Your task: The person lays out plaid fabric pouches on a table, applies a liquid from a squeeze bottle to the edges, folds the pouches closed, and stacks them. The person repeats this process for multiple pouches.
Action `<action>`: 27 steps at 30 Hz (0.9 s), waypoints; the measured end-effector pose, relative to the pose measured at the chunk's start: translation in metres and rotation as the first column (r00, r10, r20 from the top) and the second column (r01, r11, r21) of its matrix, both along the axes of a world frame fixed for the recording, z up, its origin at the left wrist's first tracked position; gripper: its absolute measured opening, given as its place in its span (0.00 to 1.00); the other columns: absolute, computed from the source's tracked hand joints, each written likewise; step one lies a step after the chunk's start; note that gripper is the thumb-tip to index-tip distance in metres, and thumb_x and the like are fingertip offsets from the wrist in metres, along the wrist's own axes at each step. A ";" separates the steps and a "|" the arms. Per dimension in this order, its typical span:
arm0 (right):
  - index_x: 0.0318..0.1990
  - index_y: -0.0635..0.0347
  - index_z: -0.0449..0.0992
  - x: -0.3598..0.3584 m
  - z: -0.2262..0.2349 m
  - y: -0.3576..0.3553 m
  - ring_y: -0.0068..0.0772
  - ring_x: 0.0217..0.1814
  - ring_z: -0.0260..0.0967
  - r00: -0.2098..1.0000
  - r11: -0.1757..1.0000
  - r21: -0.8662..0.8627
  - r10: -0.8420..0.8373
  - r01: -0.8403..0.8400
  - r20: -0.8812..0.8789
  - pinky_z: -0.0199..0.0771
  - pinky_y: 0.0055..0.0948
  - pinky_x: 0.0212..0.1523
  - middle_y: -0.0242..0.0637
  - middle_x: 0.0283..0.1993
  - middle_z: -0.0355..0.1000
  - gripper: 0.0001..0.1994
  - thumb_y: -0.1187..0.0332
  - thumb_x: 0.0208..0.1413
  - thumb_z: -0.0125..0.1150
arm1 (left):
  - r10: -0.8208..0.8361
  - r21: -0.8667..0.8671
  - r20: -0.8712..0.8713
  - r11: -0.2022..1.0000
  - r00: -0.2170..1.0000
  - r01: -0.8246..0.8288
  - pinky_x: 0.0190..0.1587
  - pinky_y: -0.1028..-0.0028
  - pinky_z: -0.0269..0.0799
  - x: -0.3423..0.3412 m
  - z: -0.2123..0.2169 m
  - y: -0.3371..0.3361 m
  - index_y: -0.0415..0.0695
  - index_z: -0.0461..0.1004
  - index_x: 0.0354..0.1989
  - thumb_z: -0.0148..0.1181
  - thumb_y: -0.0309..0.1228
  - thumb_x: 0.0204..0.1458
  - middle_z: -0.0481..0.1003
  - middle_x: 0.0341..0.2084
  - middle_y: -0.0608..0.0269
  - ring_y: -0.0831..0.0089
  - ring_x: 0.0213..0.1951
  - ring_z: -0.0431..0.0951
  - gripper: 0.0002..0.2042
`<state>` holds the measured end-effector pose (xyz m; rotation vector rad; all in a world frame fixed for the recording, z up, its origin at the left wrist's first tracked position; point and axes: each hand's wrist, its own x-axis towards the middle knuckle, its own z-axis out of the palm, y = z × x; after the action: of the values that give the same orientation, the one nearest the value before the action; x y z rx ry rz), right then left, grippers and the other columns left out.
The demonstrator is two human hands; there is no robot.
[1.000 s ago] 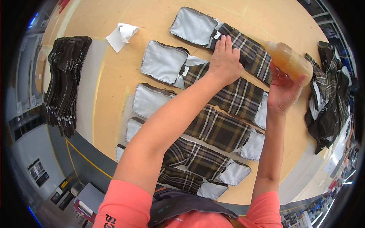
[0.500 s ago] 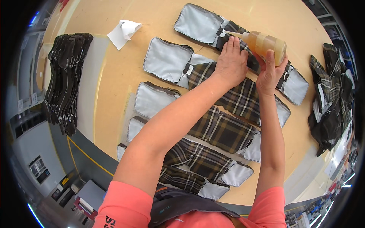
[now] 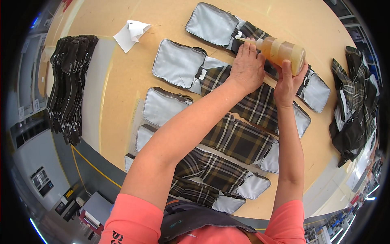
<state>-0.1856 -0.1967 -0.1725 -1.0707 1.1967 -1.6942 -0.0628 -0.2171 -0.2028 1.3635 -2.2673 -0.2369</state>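
My right hand (image 3: 287, 86) grips a clear squeeze bottle (image 3: 282, 52) of amber liquid, tilted nearly flat. Its narrow nozzle (image 3: 246, 40) points left, the tip by a small white tab on the farthest plaid fabric piece (image 3: 252, 30). On the near side of that piece my left hand (image 3: 248, 70) lies with its fingers stretched forward, just under the nozzle. Whether liquid comes out is too small to tell. A silvery-grey pocket panel (image 3: 212, 23) forms the left end of the far piece. Below it lies a second plaid piece (image 3: 254, 106) with a like panel (image 3: 178, 63).
More plaid pieces (image 3: 239, 138) lie in a row toward me, partly under my left forearm. On the left hangs a stack of black fabric parts (image 3: 73, 73) over the table edge. A crumpled white paper (image 3: 131, 34) lies far left; a plaid fabric heap (image 3: 352, 107) sits right.
The bottle has tipped a little, its nozzle tip moving slightly down and left toward the white tab. My right hand has shifted slightly nearer to me. My left hand stays almost in place.
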 end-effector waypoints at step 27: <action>0.57 0.61 0.67 -0.117 0.088 0.087 0.51 0.67 0.56 0.047 0.941 -0.204 0.224 -0.272 0.973 0.71 0.45 0.60 0.46 0.64 0.60 0.29 0.62 0.49 0.70 | -0.013 -0.016 0.060 1.000 0.998 0.014 0.65 0.54 0.54 0.000 -0.006 -0.004 0.33 0.67 0.42 0.53 0.31 0.52 0.61 0.58 0.30 0.40 0.63 0.58 0.14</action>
<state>-0.3028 -0.1094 -0.0843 0.1489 0.0395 -1.5222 -0.0624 -0.2213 -0.2092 1.3644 -2.3228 -0.1845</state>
